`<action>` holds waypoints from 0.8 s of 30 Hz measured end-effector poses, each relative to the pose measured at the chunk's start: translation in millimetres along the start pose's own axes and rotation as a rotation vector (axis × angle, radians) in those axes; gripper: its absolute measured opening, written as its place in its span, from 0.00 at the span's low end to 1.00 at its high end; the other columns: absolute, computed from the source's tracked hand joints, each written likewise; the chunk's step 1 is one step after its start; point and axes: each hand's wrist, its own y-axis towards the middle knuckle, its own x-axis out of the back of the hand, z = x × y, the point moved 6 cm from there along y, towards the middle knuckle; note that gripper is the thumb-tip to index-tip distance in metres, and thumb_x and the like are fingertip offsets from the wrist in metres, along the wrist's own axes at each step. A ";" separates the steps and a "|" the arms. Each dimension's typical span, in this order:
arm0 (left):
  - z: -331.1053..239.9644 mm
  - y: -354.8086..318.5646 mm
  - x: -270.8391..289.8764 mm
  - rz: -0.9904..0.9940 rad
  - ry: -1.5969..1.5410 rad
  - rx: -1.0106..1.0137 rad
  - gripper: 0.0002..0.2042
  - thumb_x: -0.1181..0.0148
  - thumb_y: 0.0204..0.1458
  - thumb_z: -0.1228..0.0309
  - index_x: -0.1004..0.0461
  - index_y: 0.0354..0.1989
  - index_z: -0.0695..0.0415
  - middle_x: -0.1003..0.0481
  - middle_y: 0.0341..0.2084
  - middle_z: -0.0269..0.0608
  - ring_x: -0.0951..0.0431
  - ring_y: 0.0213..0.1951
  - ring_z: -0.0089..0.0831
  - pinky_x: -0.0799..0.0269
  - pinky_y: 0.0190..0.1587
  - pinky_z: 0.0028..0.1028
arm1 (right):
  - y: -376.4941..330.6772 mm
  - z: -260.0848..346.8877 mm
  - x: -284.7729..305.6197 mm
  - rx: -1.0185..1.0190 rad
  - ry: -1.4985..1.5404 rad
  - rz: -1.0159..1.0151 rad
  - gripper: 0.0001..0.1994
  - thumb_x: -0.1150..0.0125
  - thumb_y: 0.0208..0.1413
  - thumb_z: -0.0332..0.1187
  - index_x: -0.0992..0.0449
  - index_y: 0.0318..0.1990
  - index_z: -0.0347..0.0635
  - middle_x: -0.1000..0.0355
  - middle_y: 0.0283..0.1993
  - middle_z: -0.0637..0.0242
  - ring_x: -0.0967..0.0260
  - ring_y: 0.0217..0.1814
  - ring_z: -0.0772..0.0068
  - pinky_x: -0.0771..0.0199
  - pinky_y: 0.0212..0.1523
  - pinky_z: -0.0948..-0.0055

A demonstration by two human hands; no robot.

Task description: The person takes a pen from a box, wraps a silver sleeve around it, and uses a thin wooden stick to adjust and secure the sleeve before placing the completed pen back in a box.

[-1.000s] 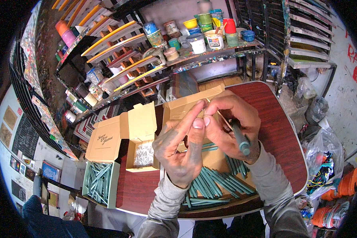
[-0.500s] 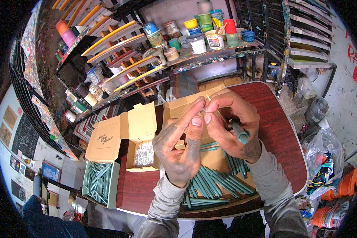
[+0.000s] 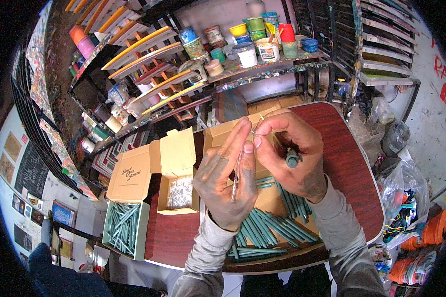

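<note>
A thin clear tube (image 3: 237,177) lies along the palm of my left hand (image 3: 224,185), whose thumb and straight fingers press together near its upper end. Thumb and forefinger of my right hand (image 3: 302,168) pinch at that same end, where a pale yellow tip (image 3: 261,117) sticks up. A teal pen (image 3: 292,161) is also tucked in the right hand's curled fingers, its end pointing toward me. Beneath both hands is an open cardboard box (image 3: 220,134) with many teal pens (image 3: 262,227) in it, partly hidden by my hands.
Left on the dark red table (image 3: 352,198) stand a box of teal pens (image 3: 125,225) and a small carton (image 3: 176,148) with clear pieces (image 3: 180,192). Behind, a shelf (image 3: 277,67) bears paint pots. Plastic bags (image 3: 406,188) and orange tubs (image 3: 433,230) sit at right.
The clear tube now shows lengthwise along my left palm; before, only its upper part was visible. The teal pen in my right hand has shifted slightly left and up.
</note>
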 end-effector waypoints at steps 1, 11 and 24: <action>-0.4 -0.5 -0.9 -0.013 0.015 -0.015 0.14 0.40 0.54 0.78 0.21 0.49 0.61 0.20 0.46 0.47 0.20 0.35 0.33 0.27 0.38 0.27 | 0.2 0.3 -0.1 0.026 -0.003 -0.010 0.11 0.33 0.47 0.22 0.26 0.38 0.42 0.27 0.33 0.72 0.45 0.18 0.89 0.49 0.17 0.80; -4.7 0.8 0.8 0.047 0.065 0.067 0.13 0.45 0.59 0.74 0.23 0.51 0.63 0.20 0.46 0.49 0.20 0.42 0.33 0.27 0.46 0.29 | -2.8 -0.9 -0.8 0.060 0.004 -0.020 0.12 0.32 0.44 0.21 0.25 0.38 0.42 0.26 0.35 0.71 0.44 0.19 0.88 0.47 0.17 0.82; 16.1 -4.3 -1.1 0.012 -0.201 0.237 0.13 0.40 0.57 0.73 0.21 0.50 0.60 0.19 0.31 0.42 0.31 0.25 0.18 0.37 0.28 0.22 | -2.9 -4.5 -0.5 0.023 0.089 -0.001 0.11 0.33 0.46 0.21 0.26 0.37 0.42 0.25 0.36 0.73 0.44 0.20 0.93 0.49 0.18 0.83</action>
